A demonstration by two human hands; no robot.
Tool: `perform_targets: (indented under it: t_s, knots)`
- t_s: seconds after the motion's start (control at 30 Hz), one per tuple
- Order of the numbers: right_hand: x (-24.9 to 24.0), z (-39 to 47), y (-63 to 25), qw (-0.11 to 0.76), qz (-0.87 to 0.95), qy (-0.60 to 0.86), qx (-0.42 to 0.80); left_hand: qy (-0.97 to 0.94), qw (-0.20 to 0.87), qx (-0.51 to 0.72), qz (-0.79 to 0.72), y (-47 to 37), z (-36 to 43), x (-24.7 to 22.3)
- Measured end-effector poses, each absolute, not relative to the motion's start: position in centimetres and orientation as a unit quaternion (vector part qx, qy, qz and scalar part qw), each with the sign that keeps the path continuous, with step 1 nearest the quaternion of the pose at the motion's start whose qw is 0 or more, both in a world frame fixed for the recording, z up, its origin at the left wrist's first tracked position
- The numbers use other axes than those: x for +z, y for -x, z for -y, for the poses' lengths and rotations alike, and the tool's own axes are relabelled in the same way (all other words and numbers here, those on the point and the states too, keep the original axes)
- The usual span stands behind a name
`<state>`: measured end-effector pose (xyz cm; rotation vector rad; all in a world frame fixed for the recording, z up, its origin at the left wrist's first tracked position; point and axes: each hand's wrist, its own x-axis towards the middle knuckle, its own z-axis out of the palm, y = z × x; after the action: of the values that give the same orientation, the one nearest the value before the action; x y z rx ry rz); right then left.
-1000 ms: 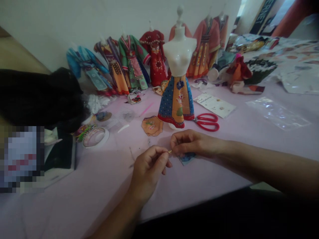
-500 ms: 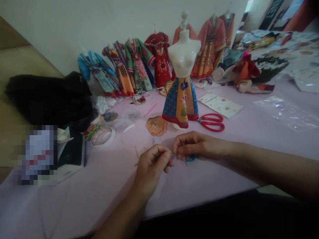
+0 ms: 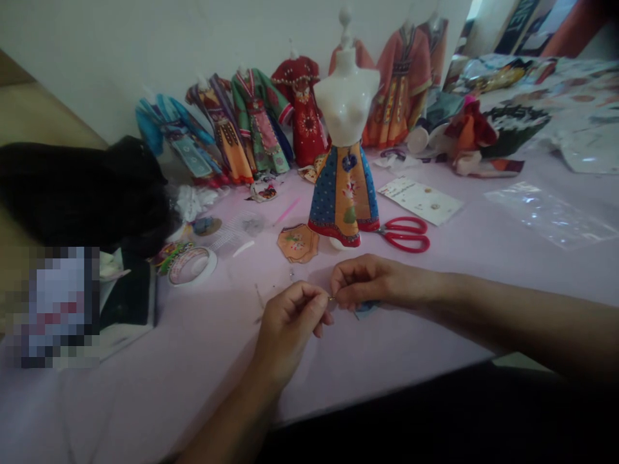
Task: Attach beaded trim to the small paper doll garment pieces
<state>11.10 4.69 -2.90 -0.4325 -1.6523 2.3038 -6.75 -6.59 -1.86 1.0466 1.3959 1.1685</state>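
Low over the pink table (image 3: 203, 380), my left hand (image 3: 294, 322) pinches one end of a tiny gold-coloured piece (image 3: 331, 298). The fingertips of my right hand (image 3: 362, 281) close on its other side, almost touching the left fingers. What exactly the piece is, I cannot make out. A small blue item (image 3: 366, 309) lies partly hidden beneath my right hand. Just beyond the hands stands a white mannequin torso (image 3: 345, 103) in a blue and orange skirt (image 3: 349, 193). Left of its base is an orange embroidered cloth piece (image 3: 298, 243).
Red-handled scissors (image 3: 409, 234) lie right of the skirt, near a white card (image 3: 420, 198) and a clear plastic bag (image 3: 546, 212). A tape roll (image 3: 192, 267) and a black cloth heap (image 3: 82, 193) are at the left. Several dressed doll forms (image 3: 261, 122) line the wall.
The view has shifted slightly, so the tabletop items appear a little further left. Both hands keep their pinch on the tiny piece, with hardly any movement between them.
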Motion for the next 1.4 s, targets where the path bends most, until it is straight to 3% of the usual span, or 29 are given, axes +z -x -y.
perform_targets:
  t_s: [1.4]
  knots:
    - [-2.92,-4.63,-11.25,0.126,0.569,0.145,0.8,-0.438,0.498,0.472,-0.581,6.83,6.55,-1.97]
